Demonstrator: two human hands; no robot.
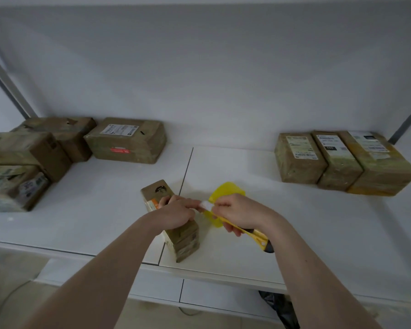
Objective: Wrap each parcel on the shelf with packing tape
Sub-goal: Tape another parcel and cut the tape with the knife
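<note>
The parcel (173,224), a small brown cardboard box, lies on the white shelf (100,210) close to the front edge, about midway along it, across the seam between two shelf panels. In the head view, the left hand (176,213) rests on top of the parcel with its fingers curled over the far upper side, holding it down, and its fingertips reach toward a white end of tape (206,205). The right hand (237,213) is just beside the left one, its grip closed round the handle of a yellow tape dispenser (228,193), with its thumb and forefinger at the white tape end. The dispenser's yellow guard stands up beyond the knuckles, and its yellow and black handle sticks out below the wrist.

At the back left corner of the shelf sits a group of brown boxes (126,140), some stacked on one another. Near the back right corner three labelled boxes (342,160) stand side by side, touching.
</note>
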